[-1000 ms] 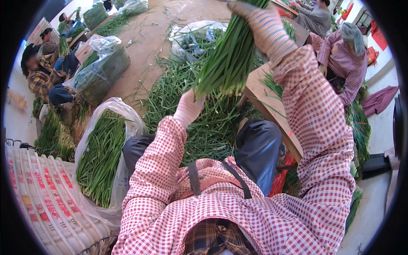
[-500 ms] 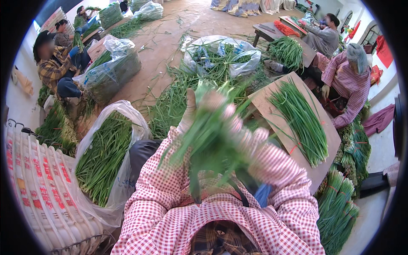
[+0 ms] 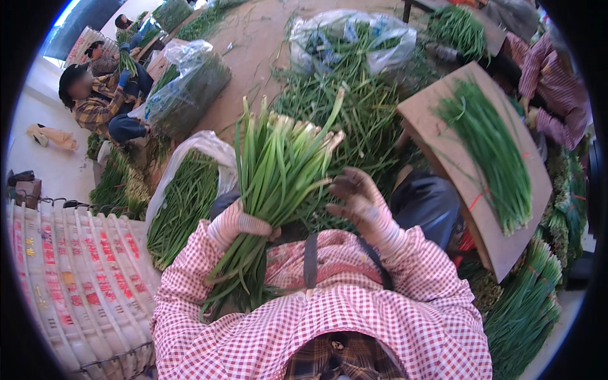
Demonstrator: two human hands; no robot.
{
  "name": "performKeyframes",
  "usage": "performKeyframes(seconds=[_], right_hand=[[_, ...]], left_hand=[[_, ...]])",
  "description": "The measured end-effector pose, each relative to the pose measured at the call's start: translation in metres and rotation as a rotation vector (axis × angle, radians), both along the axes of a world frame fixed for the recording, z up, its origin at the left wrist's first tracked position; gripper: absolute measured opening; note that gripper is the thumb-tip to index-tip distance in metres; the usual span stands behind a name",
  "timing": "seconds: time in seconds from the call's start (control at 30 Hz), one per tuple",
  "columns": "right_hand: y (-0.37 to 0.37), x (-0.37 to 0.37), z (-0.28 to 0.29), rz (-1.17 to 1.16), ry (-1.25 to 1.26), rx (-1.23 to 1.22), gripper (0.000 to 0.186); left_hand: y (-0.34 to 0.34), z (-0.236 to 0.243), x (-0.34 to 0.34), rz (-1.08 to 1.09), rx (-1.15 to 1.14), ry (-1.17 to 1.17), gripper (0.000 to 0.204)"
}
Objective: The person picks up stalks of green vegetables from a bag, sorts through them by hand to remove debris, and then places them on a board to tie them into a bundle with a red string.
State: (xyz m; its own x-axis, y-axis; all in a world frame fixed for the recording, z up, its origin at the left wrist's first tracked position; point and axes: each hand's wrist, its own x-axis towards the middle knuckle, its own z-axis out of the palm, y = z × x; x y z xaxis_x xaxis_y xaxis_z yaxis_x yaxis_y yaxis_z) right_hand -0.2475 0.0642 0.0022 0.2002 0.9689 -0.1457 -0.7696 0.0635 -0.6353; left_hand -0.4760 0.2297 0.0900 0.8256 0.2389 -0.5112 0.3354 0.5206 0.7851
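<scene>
A loose bunch of garlic chives [image 3: 278, 161] stands upright over my lap, pale root ends up and green leaves hanging down. My left hand [image 3: 240, 226], in a pale glove, is closed around its lower middle. To the right of the bunch is my right hand [image 3: 360, 201], in a soiled striped glove. Its fingers are spread and hold nothing; one stray stalk points toward them. A flat bundle of chives [image 3: 497, 155] with red ties lies on the brown board [image 3: 437, 136] to my right.
At my left are an open plastic bag of chives [image 3: 183, 202] and a white ribbed basket [image 3: 76, 285]. Loose chives [image 3: 354, 120] cover the floor ahead, before a clear bag [image 3: 304, 38]. Tied bundles [image 3: 525, 316] stand at right. Co-workers sit at far left and far right.
The chives, blurred and between both hands before, are now upright and sharp in my left hand. My right hand has come off them and moved nearer. The view has shifted, with the board appearing farther right.
</scene>
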Motion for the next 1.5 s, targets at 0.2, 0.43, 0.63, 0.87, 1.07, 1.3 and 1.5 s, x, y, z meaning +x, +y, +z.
performKeyframes(seconds=[0.2, 0.43, 0.63, 0.87, 1.07, 1.3, 1.5], right_hand=[[0.016, 0.02, 0.003, 0.246, -0.292, 0.04, 0.089], [0.049, 0.041, -0.002, 0.183, -0.772, -0.062, 0.043], [0.058, 0.186, 0.033, -0.354, -0.415, -0.108, 0.043], [0.019, 0.065, 0.059, 0.321, -0.819, -0.153, 0.052], [0.031, 0.021, 0.024, 0.475, -0.965, -0.042, 0.036], [0.076, 0.116, 0.016, 0.186, -0.521, -0.264, 0.012], [0.102, 0.055, 0.076, 0.462, -1.624, 0.414, 0.049]], left_hand=[[-0.065, -0.05, -0.049, -0.036, 0.052, 0.041, 0.079], [-0.102, -0.033, -0.014, 0.265, -0.375, 0.006, 0.086], [-0.103, -0.039, -0.021, 0.296, -0.318, -0.018, 0.079], [-0.108, -0.041, -0.009, 0.309, -0.108, -0.017, 0.078], [-0.109, -0.051, -0.015, 0.25, -0.03, 0.091, 0.074], [-0.105, -0.047, -0.017, 0.173, -0.131, 0.099, 0.077], [-0.102, -0.056, -0.003, 0.105, -0.035, 0.021, 0.082]])
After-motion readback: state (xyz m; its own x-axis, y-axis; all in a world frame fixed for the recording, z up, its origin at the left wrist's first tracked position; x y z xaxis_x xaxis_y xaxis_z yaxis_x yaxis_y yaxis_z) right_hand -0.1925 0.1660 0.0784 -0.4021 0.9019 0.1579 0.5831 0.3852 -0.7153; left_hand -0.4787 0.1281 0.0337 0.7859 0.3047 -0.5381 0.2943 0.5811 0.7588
